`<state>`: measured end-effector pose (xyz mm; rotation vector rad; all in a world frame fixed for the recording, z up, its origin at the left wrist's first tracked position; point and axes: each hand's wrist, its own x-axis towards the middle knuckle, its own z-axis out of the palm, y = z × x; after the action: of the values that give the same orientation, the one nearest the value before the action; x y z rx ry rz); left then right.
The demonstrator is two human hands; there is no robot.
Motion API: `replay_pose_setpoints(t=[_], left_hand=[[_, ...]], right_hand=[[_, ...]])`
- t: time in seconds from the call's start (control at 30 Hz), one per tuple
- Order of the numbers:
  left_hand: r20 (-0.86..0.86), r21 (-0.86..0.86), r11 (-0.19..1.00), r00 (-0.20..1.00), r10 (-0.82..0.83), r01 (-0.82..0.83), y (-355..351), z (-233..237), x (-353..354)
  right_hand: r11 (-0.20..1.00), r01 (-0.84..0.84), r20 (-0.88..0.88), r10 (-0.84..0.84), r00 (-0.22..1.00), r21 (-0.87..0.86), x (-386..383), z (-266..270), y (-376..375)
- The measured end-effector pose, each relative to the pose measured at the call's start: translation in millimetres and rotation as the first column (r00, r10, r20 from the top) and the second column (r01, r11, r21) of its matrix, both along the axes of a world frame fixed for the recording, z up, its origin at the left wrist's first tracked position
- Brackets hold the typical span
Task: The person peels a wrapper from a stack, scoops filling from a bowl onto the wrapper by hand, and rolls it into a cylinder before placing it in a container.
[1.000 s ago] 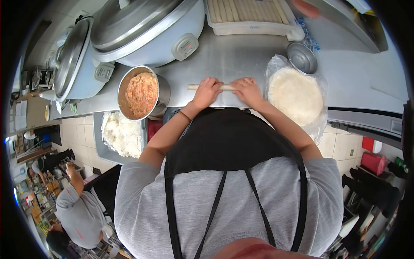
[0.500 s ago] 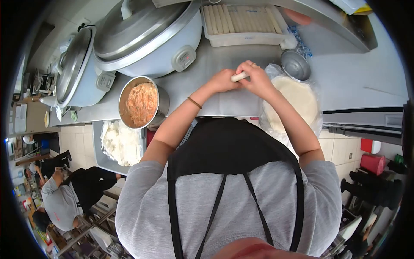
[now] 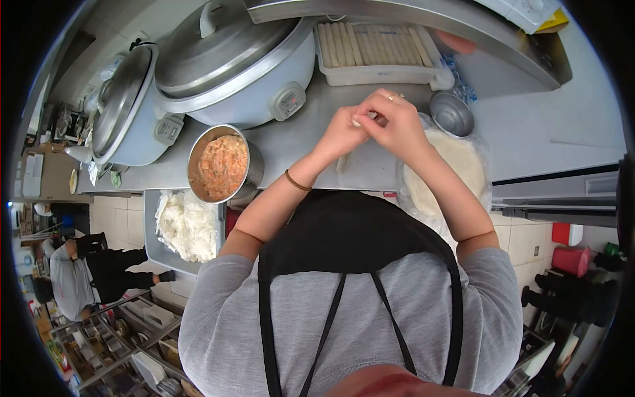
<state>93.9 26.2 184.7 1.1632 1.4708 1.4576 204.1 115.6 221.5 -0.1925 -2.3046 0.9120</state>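
Note:
Over the steel counter, my left hand [image 3: 340, 129] and my right hand [image 3: 395, 122] meet with fingers closed round a pale spring roll [image 3: 357, 122]. Only a small light bit of it shows; the fingers cover the rest. Just right of my right forearm lies a stack of round, pale wrappers [image 3: 453, 165] in clear plastic, with a small metal bowl [image 3: 452, 114] behind it. Beyond my hands, a white plastic tray [image 3: 380, 76] holds several finished rolls [image 3: 370, 45] side by side. Left of my left forearm stands a steel pot [image 3: 251, 165] of orange, shredded filling [image 3: 223, 165].
Two large lidded cookers, one bigger [image 3: 258, 99] and one smaller [image 3: 142, 135], fill the back left. A grey bin [image 3: 153, 248] with white, crumpled stuff [image 3: 185, 225] sits below the counter edge. A steel ledge [image 3: 397, 12] overhangs the back. Another person [image 3: 76, 278] stands far left.
The roll's end showed between my hands before; now fingers cover most of it. My right hand has turned further over it. The view has shifted slightly, and the person at left has moved farther off.

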Motion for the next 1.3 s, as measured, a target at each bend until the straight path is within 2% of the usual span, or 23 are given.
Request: replay_pose_setpoints(t=[0.03,0.07,0.13,0.17,0.23,0.27,0.33,0.37,0.43,0.6,0.67,0.73,0.8,0.87,0.9,0.97,1.03,1.17,1.23,1.3], left_hand=[[0.029,0.010,1.000,0.999,0.022,-0.023,-2,2,0],[0.027,0.012,1.000,0.999,0.025,-0.025,-4,-1,-3],[-0.059,0.081,0.997,0.998,0.003,0.001,-8,-4,-9],[-0.059,0.082,0.997,0.998,0.005,0.000,-10,-5,-8],[-0.047,0.198,0.980,0.999,0.028,-0.018,-17,5,-1],[-0.047,0.198,0.980,0.999,0.029,-0.019,-21,12,1],[0.016,0.115,0.988,0.995,0.103,-0.104,-26,28,5],[0.018,0.121,0.986,0.994,0.110,-0.112,-29,33,6],[-0.010,0.117,0.989,0.995,0.097,-0.095,-33,39,6],[-0.065,0.096,0.995,0.998,0.028,-0.021,-34,33,-1],[-0.110,0.096,0.995,0.994,0.015,-0.004,-32,30,-1],[-0.070,0.186,0.982,0.997,0.037,-0.023,-31,28,6],[-0.040,0.167,0.985,0.997,0.061,-0.054,-30,31,9],[-0.012,0.149,0.984,0.995,0.096,-0.093,-29,31,7],[-0.073,0.146,0.983,0.990,0.124,-0.112,-29,29,4],[-0.131,0.139,0.981,0.979,0.154,-0.136,-29,27,2],[-0.186,0.184,0.973,0.967,0.174,-0.140,-29,26,4],[-0.199,0.154,0.980,0.968,0.154,-0.124,-31,27,6],[0.025,0.069,0.992,0.995,0.100,-0.101,-32,28,7],[-0.022,0.120,0.986,0.993,0.116,-0.113,-30,33,8]], right_hand=[[0.979,-0.002,-0.042,0.011,0.999,0.205,0,3,-1],[0.978,-0.004,-0.044,0.014,0.999,0.207,-1,7,-4],[0.908,-0.010,-0.104,0.059,0.993,0.419,0,16,-15],[0.908,-0.012,-0.104,0.061,0.993,0.420,2,19,-17],[0.848,-0.062,-0.010,0.080,0.997,0.526,5,25,-20],[0.848,-0.063,-0.010,0.081,0.997,0.526,6,28,-18],[0.944,-0.096,-0.139,0.146,0.979,0.316,9,33,-11],[0.941,-0.104,-0.137,0.155,0.978,0.322,12,34,-7],[0.918,-0.011,-0.199,0.097,0.975,0.396,19,33,-4],[0.905,-0.002,-0.189,0.091,0.978,0.426,13,23,-14],[0.902,-0.053,-0.143,0.126,0.982,0.428,8,17,-16],[0.896,-0.070,-0.098,0.125,0.987,0.439,7,19,-19],[0.888,-0.090,-0.050,0.126,0.991,0.452,7,23,-18],[0.949,-0.024,-0.228,0.100,0.968,0.314,7,26,-14],[0.948,-0.032,-0.228,0.109,0.967,0.318,10,30,-14],[0.891,-0.032,-0.176,0.125,0.976,0.452,20,37,-19],[0.877,-0.019,-0.151,0.105,0.983,0.480,18,31,-21],[0.858,-0.036,-0.067,0.081,0.994,0.513,10,21,-20],[0.883,-0.043,-0.078,0.090,0.993,0.467,8,27,-16],[0.906,-0.053,-0.088,0.099,0.991,0.419,8,32,-16]])
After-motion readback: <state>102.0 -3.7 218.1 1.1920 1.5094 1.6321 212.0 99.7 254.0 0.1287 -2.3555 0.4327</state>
